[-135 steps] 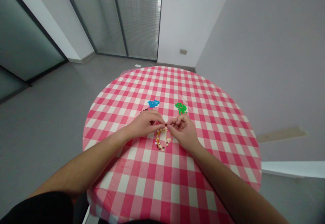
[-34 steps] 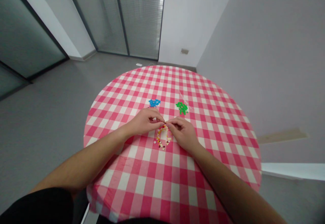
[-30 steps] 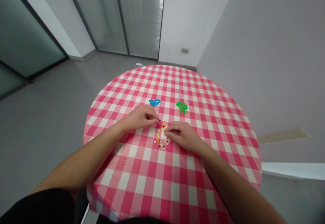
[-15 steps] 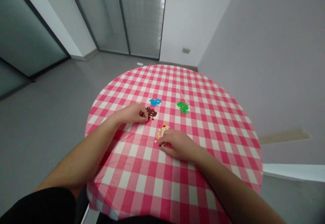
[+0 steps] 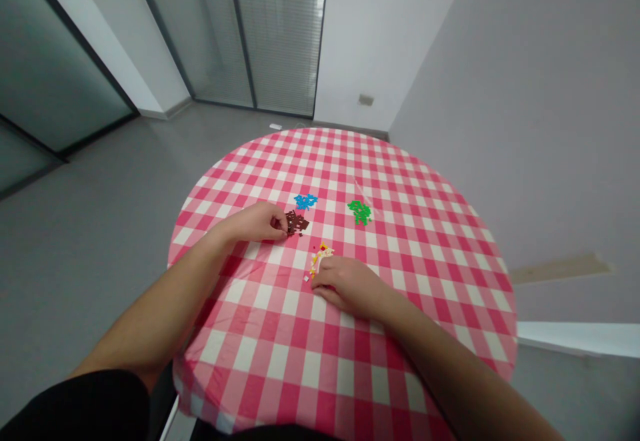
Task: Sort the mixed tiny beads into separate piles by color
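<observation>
With left-hand grip (image 5: 261,222) curled beside small, blocky, dark-brown, plastic-looking pieces (image 5: 299,223) mid-frame, cannot tell if pinching; likely light, stiff; best pinched by edges.

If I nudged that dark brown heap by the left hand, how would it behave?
The dark brown heap would probably scatter rather than slide whole, since it looks like many loose pieces. Each is likely light, being tiny beside the left hand. Rolling seems unlikely, as the edges look angular, though that is hard to see.
</observation>
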`<state>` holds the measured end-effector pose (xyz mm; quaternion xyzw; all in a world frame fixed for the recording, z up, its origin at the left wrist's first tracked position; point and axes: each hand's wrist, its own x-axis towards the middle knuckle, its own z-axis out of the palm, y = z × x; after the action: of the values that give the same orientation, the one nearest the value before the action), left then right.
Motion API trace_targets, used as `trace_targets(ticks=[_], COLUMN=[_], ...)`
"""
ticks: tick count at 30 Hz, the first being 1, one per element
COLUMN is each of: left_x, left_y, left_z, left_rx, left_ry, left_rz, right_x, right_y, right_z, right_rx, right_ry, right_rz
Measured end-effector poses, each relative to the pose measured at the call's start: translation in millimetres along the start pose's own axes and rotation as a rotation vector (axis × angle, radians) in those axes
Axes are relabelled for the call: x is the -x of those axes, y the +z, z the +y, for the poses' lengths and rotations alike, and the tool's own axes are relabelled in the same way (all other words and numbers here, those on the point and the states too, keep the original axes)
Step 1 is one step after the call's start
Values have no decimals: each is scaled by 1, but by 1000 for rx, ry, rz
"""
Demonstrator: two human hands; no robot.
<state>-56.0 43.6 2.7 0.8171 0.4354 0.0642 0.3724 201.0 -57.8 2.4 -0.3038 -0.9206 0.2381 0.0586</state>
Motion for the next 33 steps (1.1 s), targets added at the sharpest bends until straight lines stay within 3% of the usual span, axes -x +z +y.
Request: trace_targets(ticks=[8,20,33], left_x=[1,3,4], left_y=[-1,-1,-2], left_z=[-4,2,-1], left_rx=[-6,-4,-6], left_ry=[-22,-6,-54], left_rz=[4,12,-60], right_x=[-1,2,-3], right_y=[0,-2,10], right_z=[0,10,21], right_rx=[-46,-249,-365], right_ry=[13,131,319], right_rz=[30,346,529])
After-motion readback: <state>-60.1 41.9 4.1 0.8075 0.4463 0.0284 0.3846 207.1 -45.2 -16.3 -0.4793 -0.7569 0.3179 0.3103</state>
